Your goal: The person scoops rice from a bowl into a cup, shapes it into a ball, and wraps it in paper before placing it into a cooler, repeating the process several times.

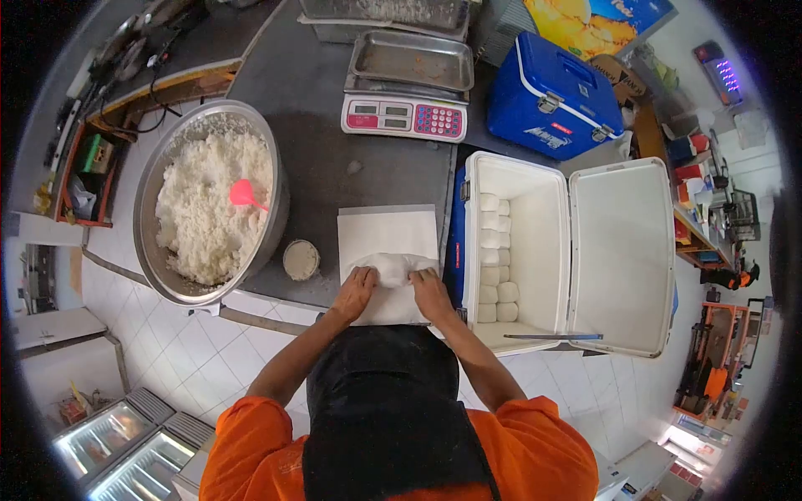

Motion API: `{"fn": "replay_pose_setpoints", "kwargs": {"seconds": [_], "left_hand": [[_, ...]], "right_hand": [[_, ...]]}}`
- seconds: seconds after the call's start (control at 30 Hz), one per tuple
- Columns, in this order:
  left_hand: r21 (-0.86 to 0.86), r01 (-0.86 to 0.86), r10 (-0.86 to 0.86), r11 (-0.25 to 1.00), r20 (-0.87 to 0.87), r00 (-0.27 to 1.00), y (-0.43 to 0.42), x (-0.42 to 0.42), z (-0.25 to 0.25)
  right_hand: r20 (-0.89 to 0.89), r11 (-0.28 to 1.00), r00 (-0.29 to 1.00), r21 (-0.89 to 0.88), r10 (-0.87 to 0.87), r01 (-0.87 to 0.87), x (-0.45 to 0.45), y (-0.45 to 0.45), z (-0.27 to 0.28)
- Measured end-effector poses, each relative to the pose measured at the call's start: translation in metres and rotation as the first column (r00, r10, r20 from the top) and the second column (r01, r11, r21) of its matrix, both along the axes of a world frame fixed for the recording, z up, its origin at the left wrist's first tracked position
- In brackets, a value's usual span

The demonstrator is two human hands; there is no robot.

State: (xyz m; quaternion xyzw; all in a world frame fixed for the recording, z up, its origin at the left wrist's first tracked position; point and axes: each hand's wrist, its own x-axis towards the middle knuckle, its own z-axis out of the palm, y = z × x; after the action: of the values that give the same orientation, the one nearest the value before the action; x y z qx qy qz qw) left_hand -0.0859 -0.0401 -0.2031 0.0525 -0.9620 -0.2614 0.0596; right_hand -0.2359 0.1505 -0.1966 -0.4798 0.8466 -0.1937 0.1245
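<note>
A white wrapped bundle (391, 269) lies on white sheets (387, 225) at the counter's front edge. My left hand (357, 288) pinches the bundle's left end, and my right hand (428, 290) grips its right end. To the left stands a big metal bowl (273, 142) of white rice (205, 192), with a pink scoop (243, 193) in it. A small round container (302, 260) with white contents is between bowl and sheets. On the right, an open cooler (535, 171) holds several white bundles (494, 250) along its left side.
A scale (403, 118) with a metal tray (412, 60) on top stands at the back of the dark counter (322, 167). Behind the open cooler is a closed blue cooler (555, 96). The open cooler's lid (622, 255) extends to the right.
</note>
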Motion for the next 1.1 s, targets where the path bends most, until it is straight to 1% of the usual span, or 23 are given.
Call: {"fn": "replay_pose_setpoints", "kwargs": {"seconds": [0.07, 0.13, 0.2, 0.23, 0.27, 0.3, 0.33, 0.37, 0.43, 0.5, 0.53, 0.6, 0.63, 0.67, 0.73, 0.77, 0.83, 0.87, 0.93, 0.97, 1.03, 1.07, 1.1], "left_hand": [[0.009, -0.024, 0.023, 1.0, 0.072, 0.997, -0.012, -0.012, 0.005], [0.256, -0.082, -0.041, 0.963, 0.439, 0.897, -0.038, -0.042, 0.03], [0.171, -0.108, 0.048, 0.979, 0.324, 0.945, -0.046, -0.055, 0.041], [0.089, -0.143, 0.124, 0.986, 0.195, 0.973, -0.049, -0.061, 0.043], [0.091, -0.145, 0.125, 0.985, 0.197, 0.973, -0.051, -0.063, 0.036], [0.021, -0.011, 0.009, 1.0, 0.107, 0.994, -0.05, -0.066, 0.028], [-0.059, 0.119, -0.118, 0.991, 0.025, 0.993, -0.05, -0.065, 0.02], [-0.055, 0.124, -0.123, 0.991, 0.026, 0.992, -0.045, -0.059, 0.013], [0.032, -0.04, 0.04, 0.999, 0.001, 0.999, -0.024, -0.041, 0.013], [0.055, -0.133, 0.135, 0.99, -0.033, 0.99, 0.001, -0.024, 0.016], [0.078, -0.233, 0.239, 0.969, -0.068, 0.969, 0.014, -0.019, 0.018], [0.152, -0.291, 0.304, 0.944, -0.07, 0.95, 0.033, -0.015, 0.017], [0.15, -0.305, 0.323, 0.94, -0.116, 0.939, 0.04, -0.015, 0.013], [0.148, -0.32, 0.342, 0.936, -0.163, 0.925, 0.043, -0.012, 0.009], [0.174, -0.288, 0.316, 0.942, -0.17, 0.933, 0.041, -0.007, 0.01], [0.217, -0.294, 0.324, 0.931, -0.117, 0.939, 0.042, -0.006, 0.01], [0.268, -0.291, 0.318, 0.918, -0.064, 0.946, 0.044, -0.002, 0.003], [0.285, -0.282, 0.316, 0.916, -0.077, 0.946, 0.045, -0.002, -0.005], [0.308, -0.263, 0.304, 0.914, -0.091, 0.948, 0.042, -0.003, -0.007], [0.33, -0.274, 0.314, 0.903, -0.072, 0.947, 0.038, -0.003, -0.007], [0.355, -0.277, 0.315, 0.893, -0.052, 0.948, 0.04, -0.005, 0.008], [0.737, -0.344, 0.451, 0.582, 0.059, 0.89, 0.043, -0.012, 0.022], [0.934, -0.334, 0.507, 0.126, 0.229, 0.831, 0.046, -0.016, 0.043]], "right_hand": [[0.263, 0.957, 0.963, 0.289, -0.058, -0.022, -0.025, -0.018, 0.008], [0.216, 0.935, 0.962, 0.346, -0.164, 0.082, -0.037, -0.037, 0.039], [0.16, 0.901, 0.951, 0.394, -0.264, 0.184, -0.046, -0.05, 0.053], [0.033, 0.971, 0.993, 0.218, -0.11, 0.1, -0.051, -0.053, 0.055], [-0.116, 0.998, 0.993, 0.052, 0.025, -0.019, -0.053, -0.056, 0.057], [-0.017, 0.968, 0.995, 0.233, 0.103, -0.096, -0.057, -0.057, 0.052], [-0.014, 0.967, 0.995, 0.237, 0.098, -0.092, -0.052, -0.053, 0.047], [0.069, 0.95, 0.996, 0.302, 0.057, -0.075, -0.046, -0.048, 0.042], [0.144, 0.928, 0.99, 0.366, 0.012, -0.064, -0.03, -0.041, 0.042], [0.175, 0.969, 0.961, 0.164, -0.214, 0.186, 0.005, -0.029, 0.043], [0.173, 0.967, 0.961, 0.172, -0.218, 0.188, 0.021, -0.028, 0.036], [-0.017, 0.914, 0.924, -0.152, -0.382, 0.376, 0.054, -0.032, 0.007], [0.112, 0.892, 0.905, -0.159, -0.41, 0.424, 0.069, -0.034, 0.0], [0.109, 0.893, 0.906, -0.154, -0.41, 0.423, 0.076, -0.034, -0.006], [0.691, 0.697, 0.651, -0.296, -0.315, 0.652, 0.08, -0.042, -0.006], [0.689, 0.698, 0.651, -0.294, -0.319, 0.653, 0.083, -0.043, -0.006], [0.931, 0.559, 0.261, -0.079, -0.254, 0.826, 0.08, -0.064, 0.054], [0.929, 0.554, 0.265, -0.082, -0.259, 0.828, 0.077, -0.071, 0.048], [0.478, 0.695, 0.616, -0.016, -0.626, 0.719, 0.075, -0.081, 0.032], [0.472, 0.689, 0.613, -0.016, -0.634, 0.725, 0.072, -0.082, 0.029], [0.777, 0.577, 0.406, -0.068, -0.481, 0.814, 0.069, -0.085, 0.039], [0.773, 0.575, 0.412, -0.076, -0.482, 0.815, 0.067, -0.083, 0.047], [0.719, 0.619, 0.497, -0.12, -0.485, 0.776, 0.069, -0.078, 0.064]]}}
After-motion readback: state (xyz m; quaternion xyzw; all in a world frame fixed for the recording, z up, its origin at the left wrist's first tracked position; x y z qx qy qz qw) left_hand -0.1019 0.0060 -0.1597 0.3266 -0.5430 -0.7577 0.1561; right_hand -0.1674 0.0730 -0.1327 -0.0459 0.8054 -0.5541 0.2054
